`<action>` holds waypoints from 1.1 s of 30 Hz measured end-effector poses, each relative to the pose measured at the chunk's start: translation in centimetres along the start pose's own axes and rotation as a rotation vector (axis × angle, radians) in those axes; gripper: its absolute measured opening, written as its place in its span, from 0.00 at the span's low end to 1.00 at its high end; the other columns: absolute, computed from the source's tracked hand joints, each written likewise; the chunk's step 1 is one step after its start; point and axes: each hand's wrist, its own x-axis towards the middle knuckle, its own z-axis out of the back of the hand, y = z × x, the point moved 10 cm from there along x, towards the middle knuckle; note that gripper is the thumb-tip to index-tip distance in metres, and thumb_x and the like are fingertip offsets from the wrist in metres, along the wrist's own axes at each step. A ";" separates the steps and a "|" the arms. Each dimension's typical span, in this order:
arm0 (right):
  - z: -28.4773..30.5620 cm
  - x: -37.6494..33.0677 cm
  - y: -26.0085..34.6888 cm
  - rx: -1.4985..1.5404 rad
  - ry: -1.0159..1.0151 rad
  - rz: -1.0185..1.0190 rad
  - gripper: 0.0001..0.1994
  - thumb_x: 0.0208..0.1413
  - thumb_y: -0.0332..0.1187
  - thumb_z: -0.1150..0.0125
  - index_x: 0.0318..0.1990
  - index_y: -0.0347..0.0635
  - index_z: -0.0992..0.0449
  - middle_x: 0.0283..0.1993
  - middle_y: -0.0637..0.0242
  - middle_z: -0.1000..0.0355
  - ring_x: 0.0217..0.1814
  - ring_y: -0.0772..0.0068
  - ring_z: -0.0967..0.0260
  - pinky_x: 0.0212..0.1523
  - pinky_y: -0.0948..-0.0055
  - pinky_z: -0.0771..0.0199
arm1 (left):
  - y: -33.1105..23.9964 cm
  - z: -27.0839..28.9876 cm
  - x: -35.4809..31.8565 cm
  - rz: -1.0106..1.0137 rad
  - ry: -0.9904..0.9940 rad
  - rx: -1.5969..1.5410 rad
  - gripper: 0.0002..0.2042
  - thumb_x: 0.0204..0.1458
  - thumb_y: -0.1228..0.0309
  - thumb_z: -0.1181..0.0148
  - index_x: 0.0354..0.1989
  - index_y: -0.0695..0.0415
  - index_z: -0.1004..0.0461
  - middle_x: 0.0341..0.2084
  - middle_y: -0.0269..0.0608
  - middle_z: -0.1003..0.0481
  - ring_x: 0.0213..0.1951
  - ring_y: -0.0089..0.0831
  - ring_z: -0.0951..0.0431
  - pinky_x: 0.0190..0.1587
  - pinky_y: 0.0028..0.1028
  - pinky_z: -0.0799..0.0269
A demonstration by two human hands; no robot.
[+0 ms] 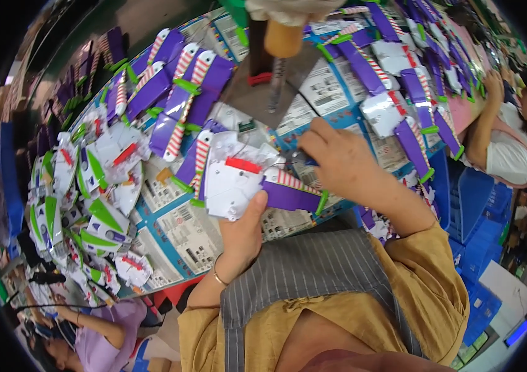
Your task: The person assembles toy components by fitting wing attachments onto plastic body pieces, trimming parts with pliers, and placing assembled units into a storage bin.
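Toy wing assembly (238, 183), white body with a red button and purple, red-striped wings, sits in your left hand (241, 232), thumb pressed up on its lower edge, fingers clasped behind it. Your right hand (338, 158) pinches at its upper right corner; whether it grips something small there, you cannot tell. Finished purple wings (176, 93) lie stacked beyond, white and green shells (99, 186) to your left. Printed cardboard sheets (183, 229) cover the table. Another person (511, 142) works at your right beside blue crates (477, 248).

purple wing parts (176, 93) crowd table (251, 99) (left, right), bare middle
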 end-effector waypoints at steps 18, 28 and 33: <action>-0.9 2.2 1.0 -0.208 0.150 0.187 0.07 0.40 0.29 0.44 0.29 0.38 0.31 0.22 0.61 0.29 0.25 0.63 0.27 0.25 0.67 0.29 | -1.1 -0.2 0.4 -0.050 -0.007 0.132 0.21 0.49 0.76 0.39 0.51 0.63 0.37 0.45 0.40 0.30 0.46 0.27 0.29 0.50 0.27 0.35; -2.7 3.4 -0.3 -0.152 0.154 0.195 0.03 0.41 0.26 0.48 0.26 0.39 0.30 0.23 0.61 0.29 0.27 0.61 0.28 0.28 0.66 0.29 | -2.6 -0.8 2.7 -0.034 -0.012 0.190 0.25 0.44 0.80 0.37 0.52 0.63 0.38 0.45 0.40 0.30 0.46 0.30 0.29 0.49 0.28 0.33; -1.4 3.0 0.0 -0.224 0.106 0.139 0.03 0.41 0.26 0.48 0.25 0.38 0.29 0.23 0.58 0.28 0.28 0.61 0.27 0.28 0.65 0.29 | -1.9 -0.3 2.9 -0.011 -0.039 0.233 0.25 0.45 0.80 0.37 0.52 0.63 0.38 0.45 0.41 0.30 0.47 0.30 0.29 0.50 0.28 0.33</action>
